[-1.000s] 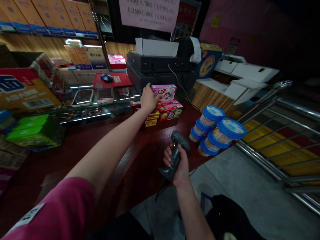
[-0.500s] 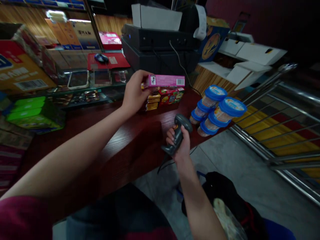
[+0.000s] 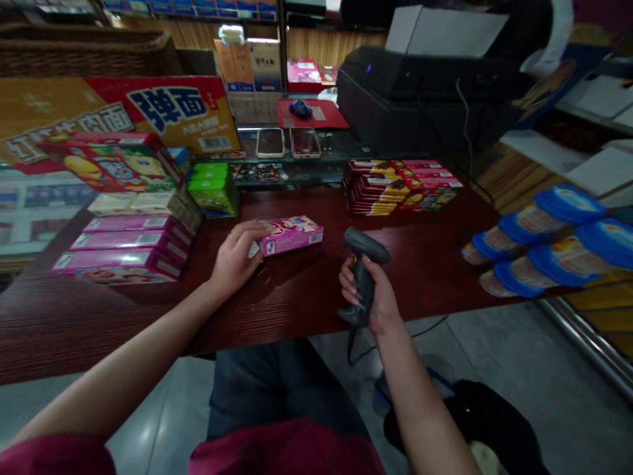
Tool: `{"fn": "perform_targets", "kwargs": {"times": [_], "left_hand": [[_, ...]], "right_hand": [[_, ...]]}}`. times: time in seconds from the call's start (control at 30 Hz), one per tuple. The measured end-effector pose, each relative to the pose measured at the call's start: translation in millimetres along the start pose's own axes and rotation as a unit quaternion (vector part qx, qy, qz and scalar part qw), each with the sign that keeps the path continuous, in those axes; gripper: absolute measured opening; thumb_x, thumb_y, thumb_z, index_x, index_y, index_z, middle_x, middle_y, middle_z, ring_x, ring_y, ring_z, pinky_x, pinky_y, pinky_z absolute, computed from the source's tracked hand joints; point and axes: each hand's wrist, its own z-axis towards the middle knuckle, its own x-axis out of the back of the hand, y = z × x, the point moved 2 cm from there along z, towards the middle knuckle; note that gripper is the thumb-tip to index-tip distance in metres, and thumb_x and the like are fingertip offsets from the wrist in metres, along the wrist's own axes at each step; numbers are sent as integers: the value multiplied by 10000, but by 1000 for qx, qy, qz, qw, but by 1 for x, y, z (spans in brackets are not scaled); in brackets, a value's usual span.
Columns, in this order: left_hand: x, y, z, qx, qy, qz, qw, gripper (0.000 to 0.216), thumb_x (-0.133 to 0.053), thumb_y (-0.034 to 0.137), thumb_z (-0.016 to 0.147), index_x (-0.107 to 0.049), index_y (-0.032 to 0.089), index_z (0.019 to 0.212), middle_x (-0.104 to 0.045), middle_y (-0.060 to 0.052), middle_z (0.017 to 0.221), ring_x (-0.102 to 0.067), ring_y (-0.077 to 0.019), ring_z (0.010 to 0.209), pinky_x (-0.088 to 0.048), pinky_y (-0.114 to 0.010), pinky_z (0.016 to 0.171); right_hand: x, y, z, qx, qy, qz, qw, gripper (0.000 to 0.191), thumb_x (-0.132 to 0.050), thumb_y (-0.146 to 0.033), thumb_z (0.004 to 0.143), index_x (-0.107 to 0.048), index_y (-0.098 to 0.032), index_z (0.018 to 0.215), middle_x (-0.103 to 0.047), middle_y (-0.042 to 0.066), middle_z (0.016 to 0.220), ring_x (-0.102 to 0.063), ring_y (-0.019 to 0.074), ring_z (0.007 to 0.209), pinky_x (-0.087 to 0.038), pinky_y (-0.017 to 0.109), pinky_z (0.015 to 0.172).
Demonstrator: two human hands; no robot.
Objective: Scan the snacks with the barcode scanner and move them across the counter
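Observation:
My left hand [image 3: 240, 256] is closed over the left end of a flat pink box [image 3: 293, 235] with printed pictures and a barcode. The box rests on the dark red-brown counter, and part of my grip is hidden behind its end. A dark grey barcode scanner [image 3: 364, 274] is held upright by its handle in my right hand [image 3: 378, 293], above the counter's front edge. Its head points away toward the left, and a cable hangs from the handle. Behind both hands sit stacked brown-and-yellow snack packets [image 3: 376, 191] beside several red boxes [image 3: 428, 185].
Blue-lidded tubs [image 3: 541, 247] stand stacked at the right. At the left are piled pink boxes [image 3: 121, 257], green packs [image 3: 213, 188] and a large carton [image 3: 163, 109]. Two phones, one at the left [image 3: 270, 142], lie behind the counter near a black machine [image 3: 425, 99].
My left hand has brought the pink box from above the snack stacks down to the counter, nearer and further left. My view has turned left. The scanner stays in my right hand.

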Motion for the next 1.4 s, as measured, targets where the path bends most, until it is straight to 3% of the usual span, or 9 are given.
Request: {"fn": "perform_targets", "kwargs": {"times": [0.17,0.67,0.9,1.03,1.2,1.4], "left_hand": [[-3,-14,-6,34,26,8,999,396,-638,53,885,-626,241,1233,-705,-77,1242,-679,-244,1240,-587,-442,1101],[-1,-10,-3,36,20,-14,999,455,-609,-8,822,-625,238,1204,-704,-64,1234,-670,-240,1244,-583,-421,1079],[-4,-12,-1,35,32,-26,999,378,-668,55,876,-643,240,1205,-708,-57,1210,-691,-215,1187,-590,-390,1052],[-2,-9,0,69,41,-69,994,411,-749,175,918,-594,226,1295,-724,-77,1267,-706,-215,1184,-587,-382,1057],[23,-3,-30,185,34,-157,969,501,-868,382,864,-602,201,1248,-752,-88,1221,-751,-218,1116,-607,-349,1013],[95,-3,-105,295,15,-203,934,495,-889,435,828,-643,204,1190,-774,-79,1132,-770,-238,1070,-637,-367,951]], "right_hand": [[-20,28,6,-49,-31,-32,998,317,-831,-444,830,-666,-180,886,-559,-37,687,-431,69,490,-396,144,344],[-19,27,4,-31,14,-55,998,292,-836,-464,796,-700,-217,872,-564,-33,659,-391,72,471,-365,157,322],[-20,26,1,-10,16,-63,998,288,-837,-462,797,-701,-212,841,-564,-33,654,-402,73,470,-358,150,316],[-22,22,1,-4,30,-63,998,301,-856,-446,743,-710,-194,821,-548,-34,634,-411,71,469,-382,142,320],[-27,17,-2,6,71,-90,993,335,-882,-437,642,-707,-181,769,-509,-30,611,-391,74,461,-349,144,299],[-34,15,-3,24,99,-170,980,318,-836,-469,612,-664,-211,682,-416,-13,625,-322,93,485,-277,167,317]]}}
